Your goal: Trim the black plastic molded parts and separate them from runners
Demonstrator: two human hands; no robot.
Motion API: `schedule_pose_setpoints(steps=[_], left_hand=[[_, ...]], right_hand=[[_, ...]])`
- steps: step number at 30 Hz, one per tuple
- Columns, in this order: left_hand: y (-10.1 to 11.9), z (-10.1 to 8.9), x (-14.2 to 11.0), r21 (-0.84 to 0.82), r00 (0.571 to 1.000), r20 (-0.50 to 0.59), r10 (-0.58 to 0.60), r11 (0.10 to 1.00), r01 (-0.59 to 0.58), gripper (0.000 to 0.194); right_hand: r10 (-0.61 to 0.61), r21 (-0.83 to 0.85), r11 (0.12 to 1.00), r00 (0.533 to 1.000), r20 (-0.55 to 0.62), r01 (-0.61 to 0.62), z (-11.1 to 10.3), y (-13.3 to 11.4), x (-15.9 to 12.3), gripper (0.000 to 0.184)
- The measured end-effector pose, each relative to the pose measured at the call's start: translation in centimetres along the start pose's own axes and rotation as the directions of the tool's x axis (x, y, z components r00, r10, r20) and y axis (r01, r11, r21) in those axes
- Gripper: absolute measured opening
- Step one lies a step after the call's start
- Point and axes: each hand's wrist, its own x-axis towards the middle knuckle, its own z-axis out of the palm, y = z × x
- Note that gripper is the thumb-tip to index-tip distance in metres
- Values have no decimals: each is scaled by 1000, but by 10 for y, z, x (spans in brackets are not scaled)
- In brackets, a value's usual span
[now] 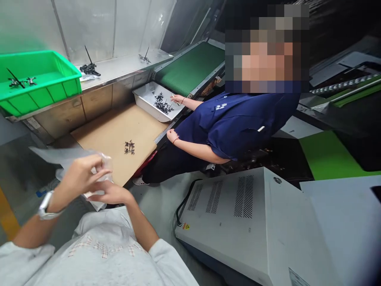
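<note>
My left hand (81, 172), with a watch on its wrist, has its fingers pinched on a clear plastic bag (64, 159) at the lower left. My right hand (111, 193) sits just below it, fingers closed on the same bag's lower edge. Ahead of my hands, a small cluster of black plastic parts (129, 146) lies on a brown cardboard sheet (110, 131). More black parts (162, 104) lie in a white tray (145, 101) beyond the cardboard.
A co-worker in a blue shirt (235, 123) stands at the right, one hand (177, 98) at the white tray. A green bin (53, 85) holds black parts on the steel shelf. A green conveyor belt (190, 67) runs behind. A grey machine (247, 222) fills the lower right.
</note>
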Motion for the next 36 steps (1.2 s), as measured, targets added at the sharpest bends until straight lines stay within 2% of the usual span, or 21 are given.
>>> schedule_pose_setpoints(steps=[1,3,5,7,11,13,15,17,18,20,21,22,23,24,26,29,32,33,34,35,36], left_hand=[[-17,19,-7,-39,992,65,-112,993,115,37],[-47,54,-22,-116,952,152,-265,952,283,31],[-65,80,-35,-175,932,190,-308,924,341,27],[-73,93,-43,-211,929,201,-312,912,352,23],[-81,91,-46,-257,920,167,-356,885,389,32],[-89,82,-49,-289,910,114,-399,863,414,39],[-101,71,-54,-329,884,0,-467,835,441,41],[-115,54,-59,-380,808,-188,-558,800,463,38],[-123,44,-61,-413,741,-305,-598,784,463,37],[-136,21,-61,-485,565,-515,-645,762,428,37],[-141,11,-60,-524,483,-584,-652,758,390,41],[-144,2,-57,-559,428,-620,-658,753,347,44],[-146,-4,-53,-589,398,-636,-661,750,302,46],[-146,-7,-49,-610,396,-638,-660,747,263,45],[-142,-4,-40,-627,446,-623,-642,751,206,33],[-129,11,-31,-614,534,-608,-587,774,152,17],[-111,23,-31,-590,541,-641,-544,800,105,17],[-103,25,-32,-586,537,-653,-534,805,89,18],[-95,27,-33,-587,539,-657,-527,806,73,19],[-87,27,-35,-592,551,-652,-521,804,60,20],[-78,27,-36,-606,576,-633,-517,794,47,21]], right_hand=[[77,159,985,997,-16,-73,-11,7,-13,26],[148,246,964,968,-203,-95,-24,24,-34,42],[197,285,954,915,-352,-96,-25,39,-39,55],[230,305,947,869,-438,-97,-17,51,-30,56],[304,368,924,790,-532,-107,-6,67,-8,39],[332,386,916,743,-582,-108,-9,71,-12,37],[347,387,917,675,-651,-97,-18,74,-25,36],[349,373,924,578,-737,-82,-29,78,-43,38],[346,360,930,519,-782,-77,-34,80,-52,39],[329,324,942,396,-857,-84,-42,84,-69,42],[318,303,948,343,-884,-98,-44,86,-75,43],[304,280,953,301,-904,-119,-45,87,-79,42],[286,255,956,272,-919,-145,-44,88,-82,41],[263,224,959,257,-930,-174,-42,89,-82,39],[202,143,964,266,-943,-225,-36,88,-81,31],[81,-2,962,291,-953,-273,-27,75,-78,20],[-70,-145,939,239,-968,-311,-19,48,-76,13],[-127,-206,928,255,-958,-311,-17,37,-72,12],[-180,-284,911,329,-927,-300,-13,26,-65,11],[-216,-371,884,457,-863,-284,-10,17,-54,13],[-226,-491,836,662,-715,-244,-6,10,-39,19]])
